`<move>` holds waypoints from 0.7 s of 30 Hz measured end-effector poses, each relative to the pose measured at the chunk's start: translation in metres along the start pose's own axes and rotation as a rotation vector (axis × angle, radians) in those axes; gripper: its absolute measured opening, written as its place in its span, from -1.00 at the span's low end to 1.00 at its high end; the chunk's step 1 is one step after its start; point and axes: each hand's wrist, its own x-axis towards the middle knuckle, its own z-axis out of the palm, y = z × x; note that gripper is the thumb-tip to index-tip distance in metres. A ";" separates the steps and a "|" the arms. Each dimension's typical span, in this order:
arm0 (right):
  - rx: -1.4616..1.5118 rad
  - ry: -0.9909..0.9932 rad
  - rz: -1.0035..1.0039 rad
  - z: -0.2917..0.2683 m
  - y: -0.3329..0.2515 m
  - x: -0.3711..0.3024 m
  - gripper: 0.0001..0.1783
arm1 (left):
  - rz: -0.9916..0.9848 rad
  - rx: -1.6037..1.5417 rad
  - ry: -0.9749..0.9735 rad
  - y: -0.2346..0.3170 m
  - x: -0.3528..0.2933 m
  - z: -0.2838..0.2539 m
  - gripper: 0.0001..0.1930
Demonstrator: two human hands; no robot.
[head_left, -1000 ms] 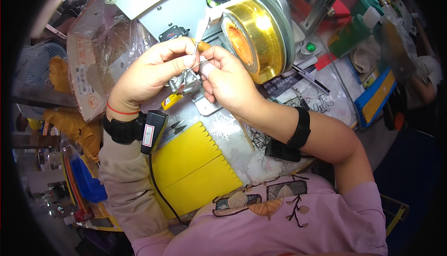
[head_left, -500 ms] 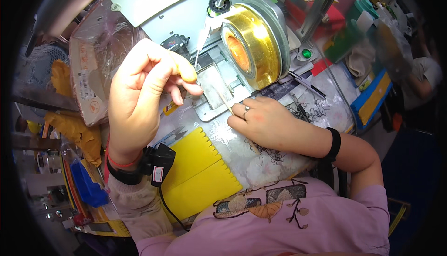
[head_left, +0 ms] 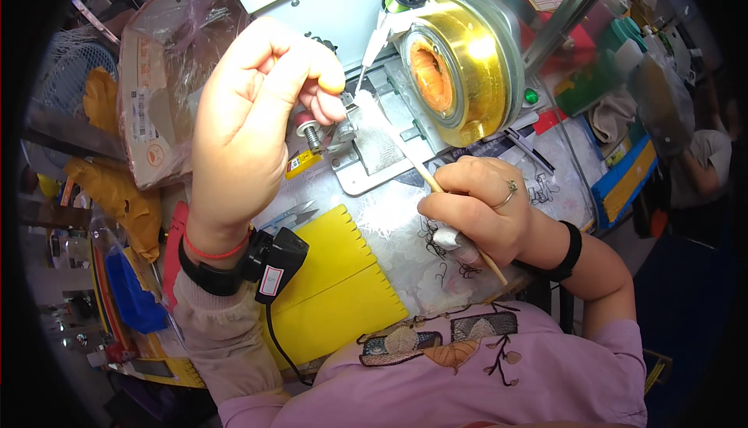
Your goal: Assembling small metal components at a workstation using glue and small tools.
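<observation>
Gripping a stick (head_left: 425, 176) in the right hand (head_left: 483, 210), slanting it over the plate (head_left: 379, 146); curling the left hand (head_left: 245, 112) closed nearby, can't tell if around anything. Outward now: gold roll (head_left: 489, 66) beside the plate, yellow sheet (head_left: 331, 280) on the pale table (head_left: 405, 260), box (head_left: 152, 97) and blue bin (head_left: 131, 294) off left.

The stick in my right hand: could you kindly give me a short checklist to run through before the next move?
1. Stick held: ok, the right hand is closed on it.
2. Stick's far end touching the plate: cannot tell; it reaches over it, but contact is unclear.
3. Left hand off the stick: ok, though its fingertips are close to the far end.
4. Left hand empty: cannot tell; the fingertips are bunched and could hide something thin.
5. Tape roll clear of the right hand: ok, there is a gap between them.
6. Yellow board off the plate: ok, it lies apart, nearer the body.
</observation>
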 end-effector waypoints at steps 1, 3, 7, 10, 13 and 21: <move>-0.004 0.001 -0.010 0.002 0.001 0.001 -0.66 | 0.000 0.000 0.004 0.000 -0.001 0.000 -0.86; -0.010 0.001 -0.020 0.003 0.001 0.002 -0.66 | -0.010 0.024 0.004 0.001 0.000 0.000 -0.86; -0.086 -0.125 0.067 0.005 -0.005 -0.003 -0.65 | -0.026 0.018 0.007 0.002 -0.002 0.004 -0.86; -0.214 -0.288 0.152 0.013 -0.011 -0.008 -0.64 | 0.010 0.026 0.014 0.003 -0.004 0.011 -0.86; -0.222 -0.435 0.180 0.013 -0.024 -0.012 -0.63 | 0.034 0.174 0.011 0.009 -0.007 0.019 -0.85; 0.200 -0.565 -0.068 0.014 -0.073 -0.023 -0.60 | 0.166 0.296 -0.053 0.006 -0.025 0.022 -0.93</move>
